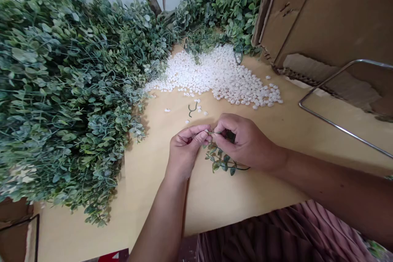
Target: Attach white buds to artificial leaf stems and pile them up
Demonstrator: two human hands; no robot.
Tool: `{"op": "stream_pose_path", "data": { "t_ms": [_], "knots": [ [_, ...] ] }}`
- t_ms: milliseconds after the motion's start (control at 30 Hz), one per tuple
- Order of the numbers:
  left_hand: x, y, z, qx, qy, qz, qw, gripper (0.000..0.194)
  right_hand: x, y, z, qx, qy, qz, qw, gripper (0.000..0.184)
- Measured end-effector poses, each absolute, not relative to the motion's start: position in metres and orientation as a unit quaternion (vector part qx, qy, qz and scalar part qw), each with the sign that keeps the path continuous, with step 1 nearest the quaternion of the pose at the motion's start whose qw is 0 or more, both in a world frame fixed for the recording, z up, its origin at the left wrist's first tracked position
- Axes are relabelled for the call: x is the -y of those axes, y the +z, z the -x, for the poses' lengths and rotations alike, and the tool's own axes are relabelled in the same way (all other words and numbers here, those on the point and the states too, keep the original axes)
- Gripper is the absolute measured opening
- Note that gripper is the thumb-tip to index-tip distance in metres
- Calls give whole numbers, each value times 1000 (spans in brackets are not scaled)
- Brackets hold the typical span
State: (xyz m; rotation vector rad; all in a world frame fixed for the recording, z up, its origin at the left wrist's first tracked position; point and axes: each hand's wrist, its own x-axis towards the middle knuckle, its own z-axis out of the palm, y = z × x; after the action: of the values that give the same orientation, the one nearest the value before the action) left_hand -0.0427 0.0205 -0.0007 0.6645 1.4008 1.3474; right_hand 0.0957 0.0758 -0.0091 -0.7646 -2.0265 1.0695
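Note:
My left hand [185, 147] is closed in a pinch, thumb against forefinger, on a tiny whitish piece [206, 131] that is mostly covered by the fingertips. My right hand [244, 141] pinches the thin stem of an artificial leaf sprig [225, 163] right beside it, so the two sets of fingertips nearly touch. The sprig's small green leaves hang below the right hand, just over the table. Beyond the hands lies a wide heap of small white plastic pieces [208, 73]. A short loose bit of green stem [192, 109] rests near a few stray white pieces.
A large pile of artificial greenery [76, 86] covers the left side, with more greenery [227, 4] at the back. On the right stand a cardboard box [331, 16] and a bent metal rod [340, 125]. Tan paper-like covering [153, 204] lies over the table.

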Motion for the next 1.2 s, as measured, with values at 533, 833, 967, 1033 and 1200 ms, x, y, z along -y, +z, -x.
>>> {"op": "stream_pose_path", "data": {
  "t_ms": [533, 833, 967, 1033, 1200],
  "knots": [
    [-22, 1, 38, -602, 554, -304, 489, 18, -76, -14, -95, 779, 402, 308, 369, 13],
    [-21, 2, 40, -604, 547, -287, 503, 19, -75, -9, -95, 751, 454, 316, 359, 12],
    [-21, 2, 39, -611, 546, -279, 500, 19, -75, -8, -96, 727, 503, 326, 335, 11],
    [-21, 1, 39, -613, 551, -274, 496, 20, -76, -8, -96, 713, 529, 328, 322, 10],
    [-20, -1, 39, -594, 563, -281, 501, 20, -78, -10, -95, 706, 534, 330, 328, 10]
  ]
}}
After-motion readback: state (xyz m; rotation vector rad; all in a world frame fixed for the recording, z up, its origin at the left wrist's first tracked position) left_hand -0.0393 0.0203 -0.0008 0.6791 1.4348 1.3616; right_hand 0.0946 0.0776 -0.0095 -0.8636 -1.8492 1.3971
